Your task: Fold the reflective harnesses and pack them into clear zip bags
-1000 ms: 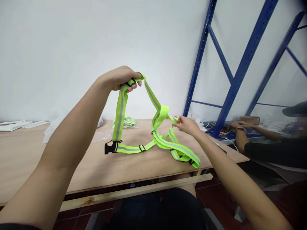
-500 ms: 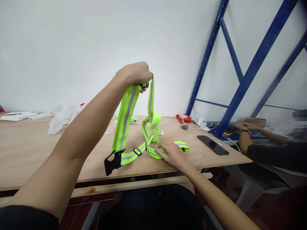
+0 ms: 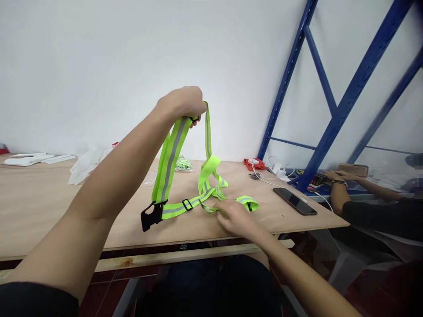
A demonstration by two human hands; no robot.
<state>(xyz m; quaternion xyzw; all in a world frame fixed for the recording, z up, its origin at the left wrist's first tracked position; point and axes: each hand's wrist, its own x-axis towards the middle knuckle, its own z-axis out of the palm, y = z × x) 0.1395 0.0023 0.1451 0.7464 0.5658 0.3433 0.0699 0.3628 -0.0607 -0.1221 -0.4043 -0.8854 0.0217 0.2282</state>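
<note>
My left hand is raised above the table, closed around a fluorescent yellow-green reflective strap with a grey stripe. From that fist two lengths hang down, one ending at a black plastic buckle held just above the tabletop. A black slider sits on the strap to the right of the buckle. More of the same strap lies looped on the table, where my right hand grips part of it, its fingers bent around the webbing. The fingertips of my right hand are partly hidden.
A phone lies near the right end of the wooden table, with white cables and a red item behind it. White sheets and a bagged green strap rest farther back. Blue rack posts and another person's arm are at right.
My right hand has closed on the looped strap and drawn it slightly, so the loops have shifted. The buckle has swung a little up and left. My left hand stays raised.
</note>
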